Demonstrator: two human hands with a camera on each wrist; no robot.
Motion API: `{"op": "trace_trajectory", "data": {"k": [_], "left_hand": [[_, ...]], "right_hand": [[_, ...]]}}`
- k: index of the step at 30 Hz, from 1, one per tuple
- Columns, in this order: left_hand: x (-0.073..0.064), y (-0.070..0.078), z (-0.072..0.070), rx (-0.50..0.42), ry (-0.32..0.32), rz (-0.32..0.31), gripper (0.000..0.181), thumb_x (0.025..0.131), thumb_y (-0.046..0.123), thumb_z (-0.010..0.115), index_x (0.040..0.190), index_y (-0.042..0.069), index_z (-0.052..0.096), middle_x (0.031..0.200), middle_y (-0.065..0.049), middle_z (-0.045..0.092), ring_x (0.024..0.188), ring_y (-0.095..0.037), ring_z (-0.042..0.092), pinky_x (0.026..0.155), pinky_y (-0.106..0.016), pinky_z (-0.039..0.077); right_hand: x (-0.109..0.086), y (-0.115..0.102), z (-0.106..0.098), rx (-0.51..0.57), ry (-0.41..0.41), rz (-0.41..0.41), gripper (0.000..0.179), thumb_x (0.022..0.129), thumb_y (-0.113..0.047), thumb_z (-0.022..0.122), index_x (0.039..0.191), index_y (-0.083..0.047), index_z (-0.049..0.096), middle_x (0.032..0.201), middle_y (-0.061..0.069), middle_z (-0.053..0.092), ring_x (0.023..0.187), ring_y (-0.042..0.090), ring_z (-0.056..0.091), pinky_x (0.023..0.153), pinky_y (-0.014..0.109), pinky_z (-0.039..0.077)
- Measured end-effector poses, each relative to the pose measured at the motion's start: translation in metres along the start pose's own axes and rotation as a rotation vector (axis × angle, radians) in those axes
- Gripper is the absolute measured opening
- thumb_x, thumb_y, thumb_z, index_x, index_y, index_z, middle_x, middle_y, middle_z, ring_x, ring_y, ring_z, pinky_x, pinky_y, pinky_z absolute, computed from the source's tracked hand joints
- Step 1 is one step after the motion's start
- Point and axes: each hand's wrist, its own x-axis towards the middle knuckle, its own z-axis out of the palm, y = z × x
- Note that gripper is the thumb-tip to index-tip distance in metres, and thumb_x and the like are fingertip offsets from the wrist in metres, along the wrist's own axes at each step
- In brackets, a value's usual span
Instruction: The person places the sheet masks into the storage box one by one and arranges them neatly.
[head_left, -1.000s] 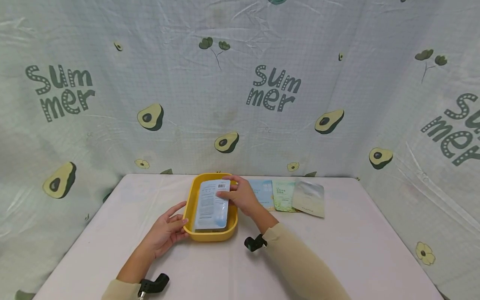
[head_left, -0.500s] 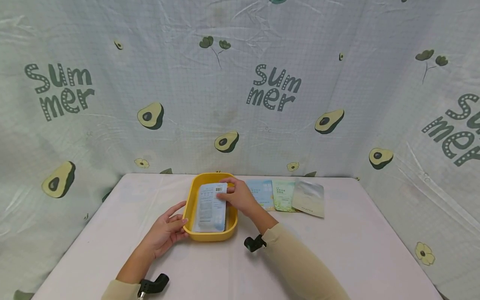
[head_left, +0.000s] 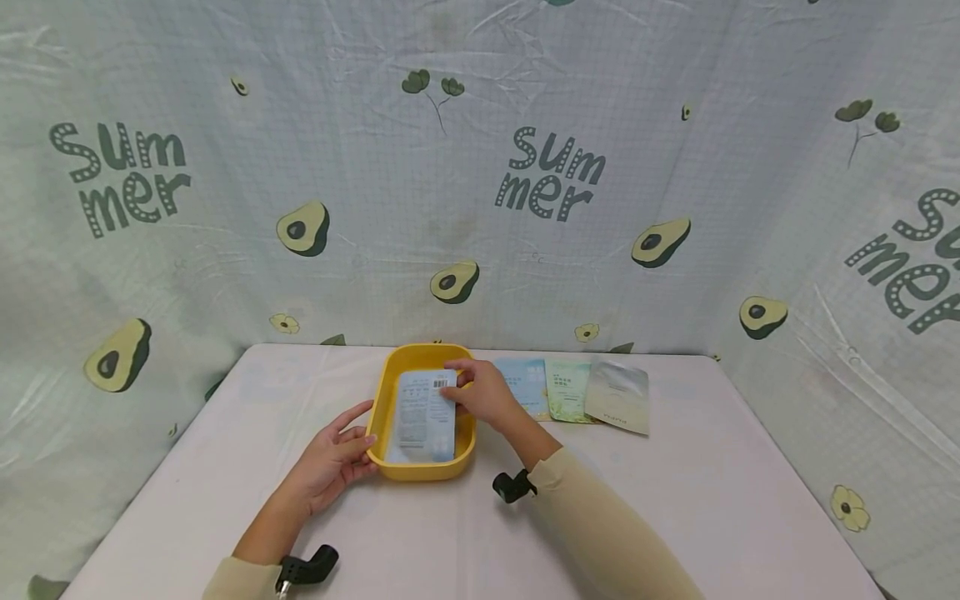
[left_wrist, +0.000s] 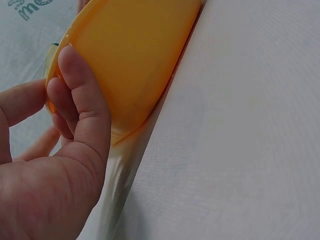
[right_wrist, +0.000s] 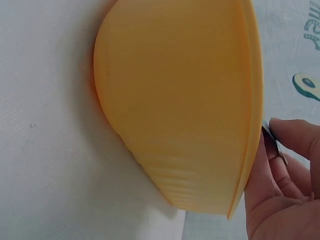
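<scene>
A yellow plastic bin (head_left: 423, 472) sits on the table, with a pale blue-and-white face mask sachet (head_left: 422, 417) in it, printed back up with a barcode. My right hand (head_left: 483, 390) reaches over the bin's right rim and pinches the sachet's upper right edge between thumb and fingers. In the right wrist view, a thin dark edge (right_wrist: 274, 142) of the sachet shows between the fingers. My left hand (head_left: 333, 461) grips the bin's left rim, thumb and fingers on either side of it. Whether more sachets lie underneath is hidden.
Right of the bin lie a blue sachet (head_left: 527, 387), a green sachet (head_left: 567, 390) and a silver-beige sachet (head_left: 617, 396), overlapping in a row. A patterned cloth (head_left: 570, 275) hangs behind the white table (head_left: 660, 500) and on both sides.
The pinched sachet has gone lower and flatter into the bin, then shifted very slightly right with my right hand. My left hand has stayed at the rim.
</scene>
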Motion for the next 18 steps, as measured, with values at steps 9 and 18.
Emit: {"op": "trace_trajectory", "data": {"k": [9, 18], "left_hand": [[-0.0004, 0.0005, -0.0011, 0.000, -0.005, 0.000, 0.074, 0.102, 0.008, 0.060, 0.164, 0.019, 0.020, 0.108, -0.002, 0.058, 0.076, -0.012, 0.061, 0.078, -0.027, 0.062], [0.0006, 0.0013, -0.0019, -0.008, -0.002, -0.005, 0.074, 0.102, 0.006, 0.059, 0.164, 0.019, 0.021, 0.107, -0.002, 0.057, 0.074, -0.012, 0.060, 0.077, -0.027, 0.062]], "right_hand": [[-0.0025, 0.0005, -0.0005, -0.001, 0.020, 0.019, 0.047, 0.089, -0.011, 0.079, 0.135, -0.013, 0.067, 0.090, 0.008, 0.068, 0.074, 0.021, 0.070, 0.068, 0.028, 0.063], [-0.0010, 0.0021, -0.0058, 0.003, 0.017, 0.030, 0.046, 0.088, -0.009, 0.080, 0.133, -0.014, 0.070, 0.095, 0.011, 0.064, 0.068, 0.022, 0.070, 0.066, 0.027, 0.062]]}}
